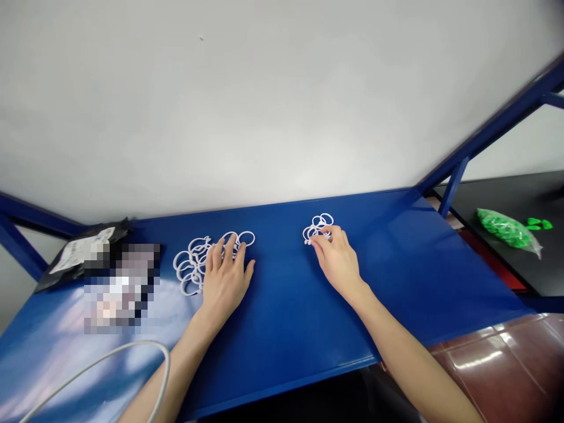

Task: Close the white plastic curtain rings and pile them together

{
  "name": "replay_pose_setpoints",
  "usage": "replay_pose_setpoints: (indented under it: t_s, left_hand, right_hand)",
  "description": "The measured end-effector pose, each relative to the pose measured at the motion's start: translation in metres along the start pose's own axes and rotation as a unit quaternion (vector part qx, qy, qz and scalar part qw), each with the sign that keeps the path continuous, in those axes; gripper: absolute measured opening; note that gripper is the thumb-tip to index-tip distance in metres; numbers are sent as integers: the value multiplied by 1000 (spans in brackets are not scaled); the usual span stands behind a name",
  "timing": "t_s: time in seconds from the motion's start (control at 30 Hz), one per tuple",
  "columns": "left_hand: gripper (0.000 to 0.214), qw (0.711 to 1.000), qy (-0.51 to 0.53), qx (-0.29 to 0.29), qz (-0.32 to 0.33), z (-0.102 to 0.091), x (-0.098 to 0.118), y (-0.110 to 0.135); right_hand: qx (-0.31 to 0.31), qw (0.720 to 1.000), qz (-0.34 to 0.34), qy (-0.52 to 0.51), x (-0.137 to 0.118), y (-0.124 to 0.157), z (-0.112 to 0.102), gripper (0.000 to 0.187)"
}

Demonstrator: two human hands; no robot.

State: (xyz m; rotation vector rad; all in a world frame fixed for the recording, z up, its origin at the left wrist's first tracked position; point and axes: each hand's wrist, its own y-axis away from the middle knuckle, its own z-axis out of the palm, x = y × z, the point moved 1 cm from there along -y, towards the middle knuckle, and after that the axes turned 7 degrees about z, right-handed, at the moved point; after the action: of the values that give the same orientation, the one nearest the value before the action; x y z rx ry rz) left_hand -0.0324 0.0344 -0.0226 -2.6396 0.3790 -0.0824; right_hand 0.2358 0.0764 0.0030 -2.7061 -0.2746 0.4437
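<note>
My left hand (225, 277) lies flat on a spread of several white plastic rings (194, 264) on the blue table (286, 305), fingers stretched over the rings. My right hand (337, 258) reaches to a smaller cluster of white rings (318, 226) further right, its fingertips pinched at the near edge of that cluster. Whether it grips a ring is hard to tell.
A black bag with a white label (83, 249) lies at the table's left, beside a blurred patch. A white cable (132, 349) curves at the lower left. On a black bench to the right sits a bag of green parts (506, 229). Blue frame struts rise at right.
</note>
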Motion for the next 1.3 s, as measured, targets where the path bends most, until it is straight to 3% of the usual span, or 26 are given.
replay_pose_setpoints:
  t_s: [0.17, 0.3, 0.43, 0.53, 0.77, 0.87, 1.0, 1.1, 1.17, 1.23, 1.3]
  left_hand:
    - [16, 999, 26, 15, 42, 1, 4, 2]
    - [10, 986, 138, 28, 86, -7, 20, 4]
    - [9, 955, 277, 23, 99, -17, 35, 7]
    - [11, 926, 371, 8, 70, -19, 39, 9]
    - [9, 886, 461, -11, -50, -12, 38, 14]
    - [12, 873, 481, -31, -80, -13, 39, 15]
    - [23, 813, 566, -56, -122, -16, 38, 15]
    - [25, 763, 624, -66, -154, -18, 36, 13]
    - [22, 747, 638, -79, -168, -18, 35, 11]
    - [21, 743, 641, -88, -172, -18, 36, 11]
    - [21, 751, 633, -96, -161, -18, 37, 12]
  right_hand:
    - [27, 999, 13, 31, 6, -3, 2, 18]
    - [38, 997, -41, -51, -9, 5, 0, 19]
    - [-60, 969, -137, -195, -32, 20, 1, 20]
    - [-159, 939, -163, -259, -43, 31, 5, 19]
    - [-263, 879, -89, -386, -50, 36, 7, 13]
    - [-288, 869, -65, -398, -51, 36, 7, 10]
    - [-298, 847, -14, -440, -51, 34, 5, 15]
    - [-312, 798, 51, -513, -48, 32, 6, 20]
    - [-322, 766, 80, -550, -46, 32, 7, 23]
    - [-321, 763, 76, -557, -46, 33, 7, 24]
    - [-307, 791, 46, -528, -47, 35, 7, 22]
